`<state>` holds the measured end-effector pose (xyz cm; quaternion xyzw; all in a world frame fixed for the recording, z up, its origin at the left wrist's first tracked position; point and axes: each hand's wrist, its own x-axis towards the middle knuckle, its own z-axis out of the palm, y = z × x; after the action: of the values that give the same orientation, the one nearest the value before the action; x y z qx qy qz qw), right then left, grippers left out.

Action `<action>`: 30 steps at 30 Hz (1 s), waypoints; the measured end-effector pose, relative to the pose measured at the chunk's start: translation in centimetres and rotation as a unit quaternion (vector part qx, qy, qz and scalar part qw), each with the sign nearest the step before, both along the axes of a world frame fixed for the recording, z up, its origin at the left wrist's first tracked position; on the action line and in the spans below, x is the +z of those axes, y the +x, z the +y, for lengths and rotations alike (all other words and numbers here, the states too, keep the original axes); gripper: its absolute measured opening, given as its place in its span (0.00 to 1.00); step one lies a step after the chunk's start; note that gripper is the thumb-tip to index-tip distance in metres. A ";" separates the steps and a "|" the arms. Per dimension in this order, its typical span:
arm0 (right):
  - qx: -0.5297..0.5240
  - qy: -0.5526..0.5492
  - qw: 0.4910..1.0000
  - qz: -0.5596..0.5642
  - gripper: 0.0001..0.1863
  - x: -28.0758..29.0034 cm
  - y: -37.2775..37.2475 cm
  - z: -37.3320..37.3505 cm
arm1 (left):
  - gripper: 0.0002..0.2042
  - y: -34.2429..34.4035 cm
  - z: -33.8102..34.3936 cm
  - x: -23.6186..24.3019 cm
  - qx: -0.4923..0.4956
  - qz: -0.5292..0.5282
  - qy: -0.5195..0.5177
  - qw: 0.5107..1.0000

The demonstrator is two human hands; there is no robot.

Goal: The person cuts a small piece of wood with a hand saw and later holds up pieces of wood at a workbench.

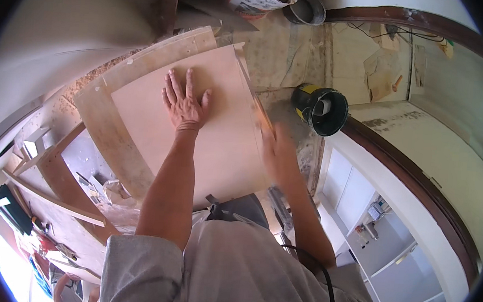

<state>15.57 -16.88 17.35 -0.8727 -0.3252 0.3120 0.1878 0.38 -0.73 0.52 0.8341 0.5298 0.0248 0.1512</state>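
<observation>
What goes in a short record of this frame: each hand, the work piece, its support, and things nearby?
Left hand: flat on the pale board, fingers spread
Right hand: closed around a slim orange-brown object at the board's right edge; blurred, kind unclear
Support: worn wooden panel under the board
Nearby: black bucket with a yellow patch, right of the board; open sack at the top

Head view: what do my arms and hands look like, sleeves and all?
Your left hand and right hand are ungloved, the right one blurred. Loose, plain grey sleeves end near the elbows. A thin black cable passes the right sleeve.
</observation>
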 end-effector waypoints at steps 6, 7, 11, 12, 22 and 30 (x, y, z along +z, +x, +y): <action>-0.032 0.035 0.998 0.042 0.17 -4.0 0.6 0.7 | 0.40 0.4 -0.3 0.2 -0.010 0.007 -0.003 1.000; -0.036 0.064 0.997 0.024 0.17 -6.2 2.3 4.0 | 0.40 1.0 -0.7 0.3 -0.018 0.002 -0.005 1.000; -0.008 0.022 0.999 0.030 0.16 -6.7 2.5 10.0 | 0.39 0.2 -0.1 -0.1 -0.007 0.017 0.000 1.000; -0.003 -0.005 1.000 0.025 0.16 -6.5 2.3 10.3 | 0.40 -0.1 -0.2 -0.3 -0.006 0.011 0.009 1.000; 0.004 0.043 0.999 0.027 0.13 2.9 -0.3 0.7 | 0.39 -0.3 -0.3 -0.1 0.001 0.006 0.010 1.000; 0.037 0.045 0.998 -0.016 0.12 -7.5 5.8 13.6 | 0.39 2.0 0.2 0.4 -0.016 0.024 -0.007 1.000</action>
<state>21.32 -3.30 9.89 -0.8557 -0.3740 0.2896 0.2101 2.36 -0.49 0.95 0.8417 0.5202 -0.0015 0.1443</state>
